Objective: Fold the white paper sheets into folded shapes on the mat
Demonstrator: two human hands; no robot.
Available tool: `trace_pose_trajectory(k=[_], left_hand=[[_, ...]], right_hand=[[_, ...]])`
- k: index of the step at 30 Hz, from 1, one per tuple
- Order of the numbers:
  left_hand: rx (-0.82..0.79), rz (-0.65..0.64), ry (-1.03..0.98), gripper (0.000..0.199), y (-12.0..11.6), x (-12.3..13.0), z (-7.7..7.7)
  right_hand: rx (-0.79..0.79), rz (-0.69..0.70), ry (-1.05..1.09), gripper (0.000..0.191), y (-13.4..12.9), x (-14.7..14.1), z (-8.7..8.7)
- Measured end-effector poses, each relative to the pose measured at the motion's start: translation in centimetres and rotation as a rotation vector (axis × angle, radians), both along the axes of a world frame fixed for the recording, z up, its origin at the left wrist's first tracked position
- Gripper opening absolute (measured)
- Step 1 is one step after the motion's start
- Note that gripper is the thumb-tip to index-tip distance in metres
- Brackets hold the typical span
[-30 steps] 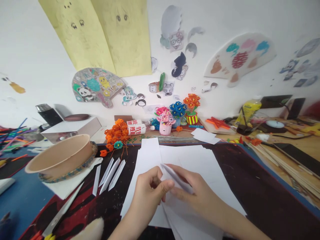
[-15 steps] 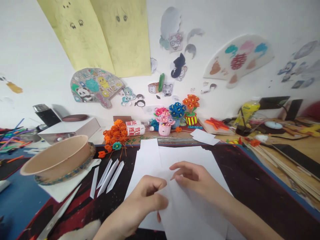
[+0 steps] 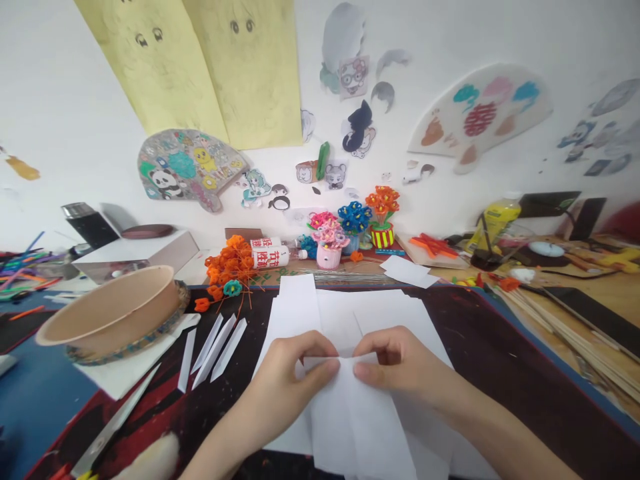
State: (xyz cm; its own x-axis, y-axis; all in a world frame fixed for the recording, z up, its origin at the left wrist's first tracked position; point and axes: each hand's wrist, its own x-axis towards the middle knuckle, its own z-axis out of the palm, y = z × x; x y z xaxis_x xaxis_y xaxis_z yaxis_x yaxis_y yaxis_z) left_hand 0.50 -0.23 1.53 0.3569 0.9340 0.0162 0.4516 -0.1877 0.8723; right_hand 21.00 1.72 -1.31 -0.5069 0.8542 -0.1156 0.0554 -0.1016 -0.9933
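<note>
A white sheet of paper with a crease down its middle is held by its top edge between both hands. My left hand pinches that edge on the left, thumb in front and fingers behind. On the other side my right hand grips the same edge between thumb and curled fingers, close to the left thumb. Beneath them lie more white sheets on the dark mat. Several narrow folded paper strips rest to the left of the hands.
Scissors lie open at the left front, near a round tan tray. Orange pipe-cleaner flowers, a bottle and small flower pots line the back. Wooden sticks and a dark phone-like slab sit at right.
My right hand has come down onto the paper's top edge and closed on it. The sheet is now held up between both hands, its edge level. The left hand has risen slightly.
</note>
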Motion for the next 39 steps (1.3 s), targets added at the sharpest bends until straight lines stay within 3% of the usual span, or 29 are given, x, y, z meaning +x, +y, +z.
trace_pose_trajectory(k=[7,17,23,39], left_hand=[[-0.043,-0.02,-0.021,0.02,-0.5,0.6,0.1],[-0.079,-0.016,-0.107,0.01,-0.5,0.8,-0.2],[-0.124,-0.041,-0.149,0.015,-0.7,1.0,0.2],[-0.055,-0.028,-0.086,0.02,-1.2,1.1,-0.2]], right_hand=[[0.177,0.037,-0.047,0.024,0.2,-0.4,-0.2],[0.171,0.085,-0.023,0.028,-0.4,-0.5,0.2],[0.2,0.085,-0.038,0.025,-0.5,-0.5,0.4],[0.233,0.136,-0.047,0.019,-0.8,-0.5,0.2]])
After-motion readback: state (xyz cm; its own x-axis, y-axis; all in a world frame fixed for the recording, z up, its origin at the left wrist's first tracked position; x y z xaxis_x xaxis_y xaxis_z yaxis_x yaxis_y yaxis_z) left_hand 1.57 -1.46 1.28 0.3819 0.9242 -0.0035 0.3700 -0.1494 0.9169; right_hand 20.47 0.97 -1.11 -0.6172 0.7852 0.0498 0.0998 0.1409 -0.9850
